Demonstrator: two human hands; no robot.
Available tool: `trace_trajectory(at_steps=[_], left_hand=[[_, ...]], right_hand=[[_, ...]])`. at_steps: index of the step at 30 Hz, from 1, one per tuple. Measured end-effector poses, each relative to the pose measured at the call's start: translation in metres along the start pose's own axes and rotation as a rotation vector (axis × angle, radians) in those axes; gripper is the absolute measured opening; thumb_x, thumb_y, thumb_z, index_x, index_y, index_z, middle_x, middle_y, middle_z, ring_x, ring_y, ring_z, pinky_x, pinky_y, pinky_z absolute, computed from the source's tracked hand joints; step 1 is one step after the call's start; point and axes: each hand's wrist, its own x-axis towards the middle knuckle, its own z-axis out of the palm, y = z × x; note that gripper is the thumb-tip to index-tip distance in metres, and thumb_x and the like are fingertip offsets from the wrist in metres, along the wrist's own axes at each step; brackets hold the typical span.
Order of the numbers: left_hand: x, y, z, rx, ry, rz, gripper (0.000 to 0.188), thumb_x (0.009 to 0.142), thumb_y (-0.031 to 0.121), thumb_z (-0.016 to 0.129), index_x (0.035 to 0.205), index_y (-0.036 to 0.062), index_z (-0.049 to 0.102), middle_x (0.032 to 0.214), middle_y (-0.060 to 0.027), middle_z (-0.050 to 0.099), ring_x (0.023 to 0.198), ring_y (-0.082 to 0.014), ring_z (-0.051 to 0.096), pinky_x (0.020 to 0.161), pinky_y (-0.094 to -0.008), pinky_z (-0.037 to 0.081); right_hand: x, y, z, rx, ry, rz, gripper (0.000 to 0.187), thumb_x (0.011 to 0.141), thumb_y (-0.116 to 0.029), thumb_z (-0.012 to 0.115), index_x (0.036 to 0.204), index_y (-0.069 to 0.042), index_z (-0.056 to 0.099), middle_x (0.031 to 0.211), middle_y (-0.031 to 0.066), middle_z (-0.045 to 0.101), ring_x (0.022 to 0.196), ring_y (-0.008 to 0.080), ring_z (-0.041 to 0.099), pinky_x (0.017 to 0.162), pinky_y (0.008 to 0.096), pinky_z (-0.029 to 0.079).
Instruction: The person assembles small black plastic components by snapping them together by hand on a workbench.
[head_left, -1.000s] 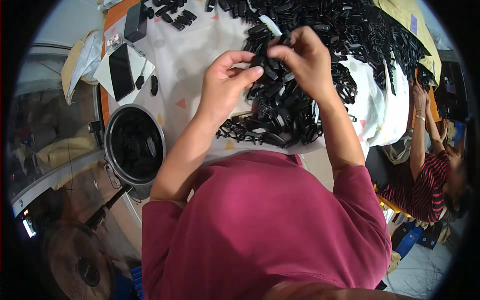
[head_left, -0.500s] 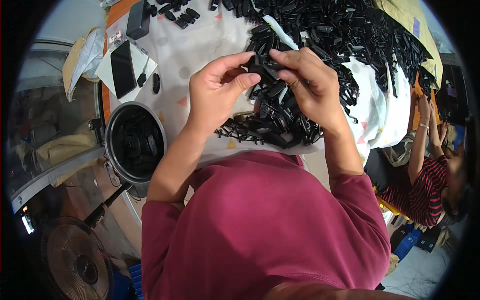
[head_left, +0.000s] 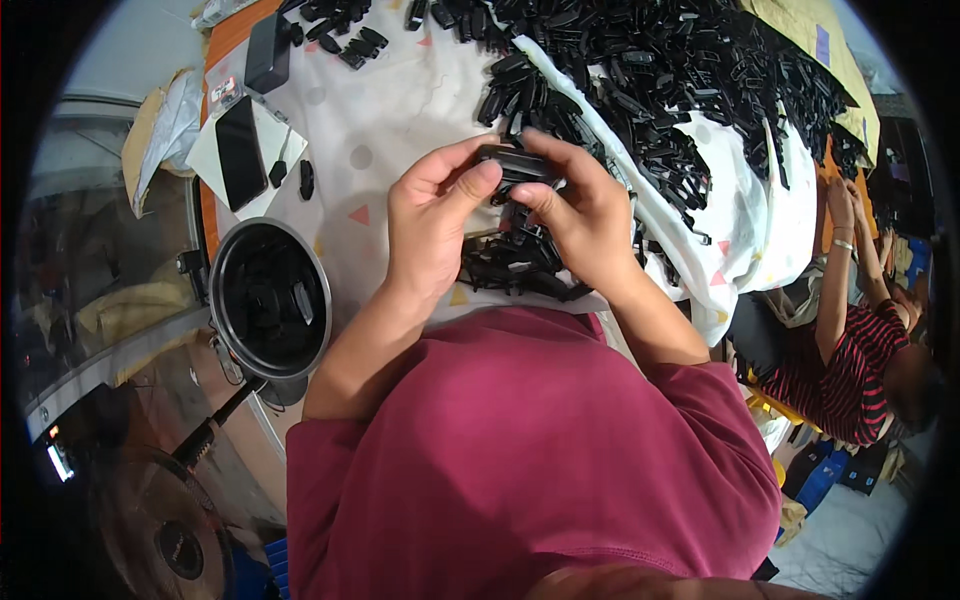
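with fingers curled, left hand (head_left: 435, 225) and right hand (head_left: 580, 215) pinch black plastic clip (head_left: 512, 163).

Small assembly workshop, likely home-based piecework. Worktable (head_left: 400, 90) draped in a white patterned cloth, its far edge and right corner heaped with hundreds of identical black plastic parts (head_left: 680, 80). Round black bin (head_left: 268, 300) at the table's left edge. Second worker in a striped shirt (head_left: 850, 370) seated low beside the right edge, amid clutter on the floor

Both hands (head_left: 505, 215) — small black part (head_left: 512, 162)
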Motion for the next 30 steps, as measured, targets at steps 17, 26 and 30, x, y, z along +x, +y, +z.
trace_trajectory(at_steps=[17, 26, 30], left_hand=[[0.115, -0.042, -0.03, 1.333, 0.087, -0.106, 0.032, 0.07, 0.033, 0.063, 0.091, 0.0094, 0.064, 0.087, -0.0108, 0.064, 0.082, -0.0262, 0.06, 0.073, -0.0346, 0.046], [0.094, -0.041, -0.027, 1.491, 0.021, 0.045, 0.019, 0.071, 0.025, 0.06, 0.083, 0.0105, 0.062, 0.084, -0.0104, 0.062, 0.079, -0.0293, 0.059, 0.069, -0.0385, 0.046], [0.085, -0.052, -0.039, 1.562, 0.009, 0.348, 0.02, 0.074, 0.023, 0.059, 0.089, 0.011, 0.06, 0.087, -0.0094, 0.061, 0.077, -0.0288, 0.059, 0.068, -0.0401, 0.045]], right_hand=[[0.153, 0.078, -0.095, -0.931, 0.143, -0.025, 0.032, 0.077, -0.033, 0.059, 0.099, -0.011, 0.063, 0.089, 0.0136, 0.063, 0.087, 0.0273, 0.06, 0.075, 0.0339, 0.046], [0.168, 0.073, -0.113, -1.325, 0.191, 0.1, 0.033, 0.068, -0.038, 0.063, 0.082, -0.008, 0.065, 0.084, 0.0128, 0.063, 0.083, 0.031, 0.06, 0.069, 0.0397, 0.048], [0.168, 0.067, -0.103, -1.34, 0.207, 0.053, 0.028, 0.069, -0.021, 0.055, 0.089, -0.003, 0.063, 0.088, 0.0191, 0.062, 0.083, 0.0351, 0.06, 0.071, 0.0411, 0.048]])
